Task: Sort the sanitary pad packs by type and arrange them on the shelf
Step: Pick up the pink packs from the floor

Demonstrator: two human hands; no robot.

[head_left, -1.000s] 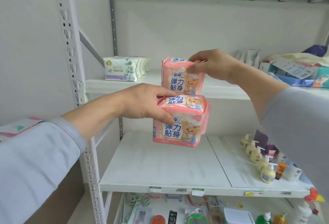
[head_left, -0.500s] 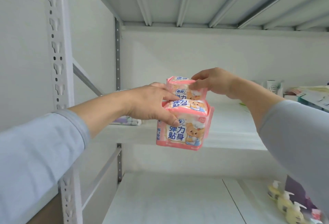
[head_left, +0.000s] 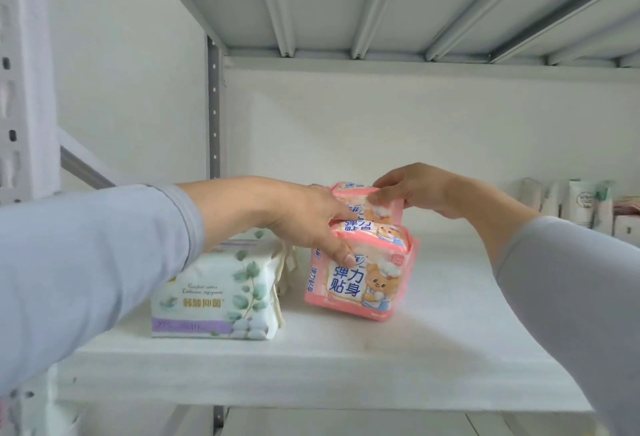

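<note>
On shelf [head_left: 346, 359], hands gripping pink packs [head_left: 360, 279]

Front pink pack [head_left: 360, 279]: upright on the white shelf [head_left: 346, 359], bear print and blue lettering facing me. My left hand [head_left: 311, 224] grips its top. Second pink pack [head_left: 372, 205] directly behind, pinched at its top by my right hand [head_left: 415, 189]. White leaf-print packs [head_left: 218, 293] stand just left, apart from the pink.
</note>
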